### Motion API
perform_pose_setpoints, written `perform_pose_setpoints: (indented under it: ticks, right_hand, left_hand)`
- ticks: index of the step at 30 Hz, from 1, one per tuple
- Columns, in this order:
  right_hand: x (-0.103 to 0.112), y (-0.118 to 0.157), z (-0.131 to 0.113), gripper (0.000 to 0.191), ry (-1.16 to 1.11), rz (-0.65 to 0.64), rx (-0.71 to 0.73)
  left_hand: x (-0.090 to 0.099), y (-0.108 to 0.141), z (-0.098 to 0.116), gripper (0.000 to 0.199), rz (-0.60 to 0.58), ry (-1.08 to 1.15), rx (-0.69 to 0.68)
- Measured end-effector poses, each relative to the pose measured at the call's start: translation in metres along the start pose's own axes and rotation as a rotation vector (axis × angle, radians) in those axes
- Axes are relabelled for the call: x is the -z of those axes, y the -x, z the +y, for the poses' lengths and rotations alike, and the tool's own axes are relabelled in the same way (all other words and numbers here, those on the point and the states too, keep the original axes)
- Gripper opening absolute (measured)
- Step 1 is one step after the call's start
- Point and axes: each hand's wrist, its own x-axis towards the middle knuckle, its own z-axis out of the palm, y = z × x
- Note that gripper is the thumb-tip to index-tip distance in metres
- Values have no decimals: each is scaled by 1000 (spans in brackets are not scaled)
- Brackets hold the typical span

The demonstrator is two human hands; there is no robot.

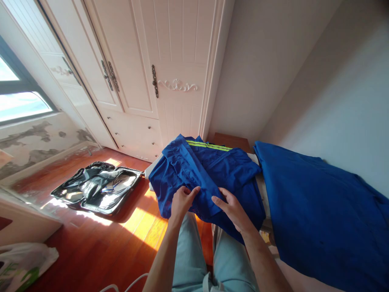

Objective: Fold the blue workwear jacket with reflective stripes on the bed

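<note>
A blue work jacket (219, 174) with bright yellow-green stripes lies spread and rumpled in front of me at about knee height. A long folded strip of its cloth, perhaps a sleeve, runs slantwise across it down to my hands. My left hand (182, 200) pinches the cloth at the strip's near left edge, thumb on top. On the other edge, my right hand (230, 202) grips the strip's near end between thumb and fingers, some of them hidden under the fabric. Little of the surface beneath the jacket shows.
More blue cloth (316, 211) is draped on the right, beside the jacket. An open, packed suitcase (114, 209) lies on the wooden floor (100, 251) to the left. A white wardrobe (179, 44) stands ahead. A plastic bag (30, 263) and a white cable (136, 281) are at lower left.
</note>
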Motion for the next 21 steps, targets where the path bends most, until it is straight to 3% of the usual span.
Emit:
perform_pose_setpoints:
  ticks: [4, 7, 9, 12, 15, 18, 21]
  right_hand:
    - [6, 13, 16, 74, -60, -97, -158]
    - [8, 11, 22, 74, -119, -80, -169]
    - [10, 5, 17, 74, -128, 29, -128]
    - [13, -4, -7, 72, -162, 203, -46]
    - [14, -13, -37, 67, -202, 191, 24]
    - [11, -19, -52, 67, -143, 121, 103]
    - [9, -19, -37, 75, -7, 30, 77]
  left_hand:
    - [-7, 3, 4, 47, -22, -77, 12]
    - [-11, 0, 0, 36, 0, -26, 1]
    - [-9, -2, -2, 37, -43, 161, -2]
    - [2, 2, 6, 44, -163, 641, 2]
    - [15, 12, 20, 40, -243, 1065, -24]
    - [17, 24, 16, 37, -286, 1184, 45]
    - [4, 31, -16, 36, -278, 1031, 222]
